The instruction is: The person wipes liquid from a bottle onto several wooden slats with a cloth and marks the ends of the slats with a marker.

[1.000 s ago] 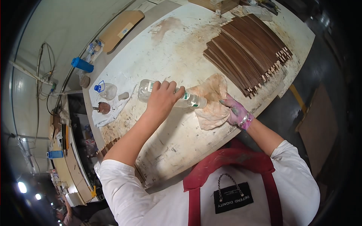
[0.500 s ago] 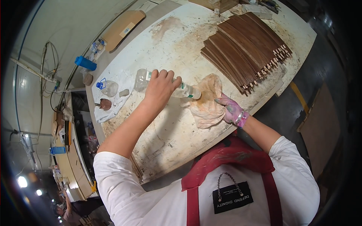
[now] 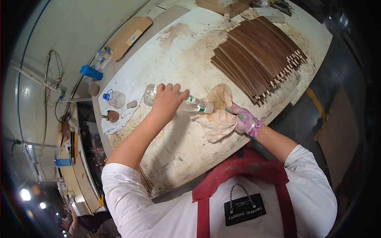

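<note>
My bare left hand (image 3: 166,104) is wrapped over the middle of a clear plastic bottle (image 3: 193,104). The bottle is tipped on its side above the table, its mouth end pointing right and meeting a stained, pale cloth (image 3: 219,123). Whether liquid is running out cannot be made out. My right hand (image 3: 245,120), in a pink-and-purple stained glove, grips the right edge of that cloth near the table's front edge; part of its fingers is hidden by the cloth. Beyond the cloth lies a fanned stack of dark brown wooden slats (image 3: 260,59) with pale dowel-like pegs at their near ends.
The worn white table (image 3: 174,158) curves around me. On its left, a white rag (image 3: 119,123) carries a blue-capped jug (image 3: 116,99) and a brush-like tool (image 3: 112,116). A blue bottle (image 3: 91,72) and a cardboard piece (image 3: 131,37) lie along the wall; a box (image 3: 222,6) stands at the back.
The whole view has shifted slightly, so the table's things sit a little lower. Both hands keep their holds, and the bottle's mouth stays at the cloth.
</note>
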`<state>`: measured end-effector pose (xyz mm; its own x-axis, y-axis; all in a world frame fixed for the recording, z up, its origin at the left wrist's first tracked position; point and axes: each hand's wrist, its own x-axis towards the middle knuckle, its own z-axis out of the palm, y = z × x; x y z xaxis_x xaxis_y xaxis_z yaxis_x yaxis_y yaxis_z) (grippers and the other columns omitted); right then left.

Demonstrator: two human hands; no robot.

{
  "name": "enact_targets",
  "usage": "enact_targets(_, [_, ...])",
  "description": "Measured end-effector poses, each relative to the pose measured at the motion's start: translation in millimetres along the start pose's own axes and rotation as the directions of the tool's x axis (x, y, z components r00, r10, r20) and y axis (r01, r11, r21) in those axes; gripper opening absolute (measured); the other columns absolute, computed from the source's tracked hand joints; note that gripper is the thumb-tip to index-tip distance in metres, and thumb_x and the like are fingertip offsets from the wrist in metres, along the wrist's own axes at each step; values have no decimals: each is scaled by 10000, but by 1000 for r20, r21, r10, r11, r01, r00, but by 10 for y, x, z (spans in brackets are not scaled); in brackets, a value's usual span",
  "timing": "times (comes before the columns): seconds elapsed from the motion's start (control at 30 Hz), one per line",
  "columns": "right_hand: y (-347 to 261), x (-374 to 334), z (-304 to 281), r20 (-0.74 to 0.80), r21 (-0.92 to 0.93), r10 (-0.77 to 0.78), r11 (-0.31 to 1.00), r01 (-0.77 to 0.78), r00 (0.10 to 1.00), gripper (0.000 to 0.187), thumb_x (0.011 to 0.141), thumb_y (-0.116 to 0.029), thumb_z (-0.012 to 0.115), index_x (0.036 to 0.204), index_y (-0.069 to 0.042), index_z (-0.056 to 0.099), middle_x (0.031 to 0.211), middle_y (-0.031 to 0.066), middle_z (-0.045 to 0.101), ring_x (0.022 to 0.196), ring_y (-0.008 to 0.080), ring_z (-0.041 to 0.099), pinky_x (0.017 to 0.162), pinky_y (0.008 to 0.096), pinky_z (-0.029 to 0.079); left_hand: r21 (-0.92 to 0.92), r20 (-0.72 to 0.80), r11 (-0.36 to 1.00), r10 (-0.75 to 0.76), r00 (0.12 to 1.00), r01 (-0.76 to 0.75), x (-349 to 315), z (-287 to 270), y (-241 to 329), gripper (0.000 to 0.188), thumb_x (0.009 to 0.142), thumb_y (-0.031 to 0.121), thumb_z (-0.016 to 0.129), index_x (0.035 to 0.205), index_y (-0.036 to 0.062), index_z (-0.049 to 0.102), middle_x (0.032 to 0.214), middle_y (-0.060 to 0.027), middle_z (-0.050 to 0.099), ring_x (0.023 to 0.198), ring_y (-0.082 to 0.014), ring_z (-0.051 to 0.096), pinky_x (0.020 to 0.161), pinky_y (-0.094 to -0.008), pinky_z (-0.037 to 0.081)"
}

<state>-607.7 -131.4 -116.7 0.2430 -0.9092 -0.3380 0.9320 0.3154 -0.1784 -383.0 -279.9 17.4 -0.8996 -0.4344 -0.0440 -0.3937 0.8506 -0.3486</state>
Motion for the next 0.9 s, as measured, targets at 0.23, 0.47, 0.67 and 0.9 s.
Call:
enact_targets(0.23, [-357,580,580,116,-16,-69,997,72,991,376,943,-97,498,1316,-61,465,1250,163,591,1139,328,594,1023,483,463,-417,91,821,-390,916,391,-63,331,-525,585,672,141,747,1225,184,561,1088,-73,579,1072,-291,551,927,-448,404])
enact_targets(0.47, [-458,1456,1270,181,-78,-138,985,154,974,263,895,-155,565,1128,-42,610,1076,116,679,1010,259,658,945,391,510,-846,2,469,-474,881,254,126,853,-1178,661,642,15,745,1259,69,516,1121,-142,637,1054,-290,607,925,-363,467])
enact_targets(0.67, [-336,2281,1714,303,43,-157,988,151,940,292,919,-123,535,1198,-42,564,1123,126,656,1020,255,652,948,397,508,-986,90,43,-675,732,161,287,1378,-1580,467,821,83,707,1245,57,513,1150,-78,623,1039,-177,578,911,-307,451])
enact_targets(0.9, [-155,1907,1258,272,25,-106,994,103,956,280,923,-129,528,1193,-71,572,1092,93,669,979,244,663,921,393,522,-991,130,-95,-813,567,90,313,1750,-1804,650,810,56,708,1380,55,396,1280,-98,541,1175,-221,516,1034,-343,366])
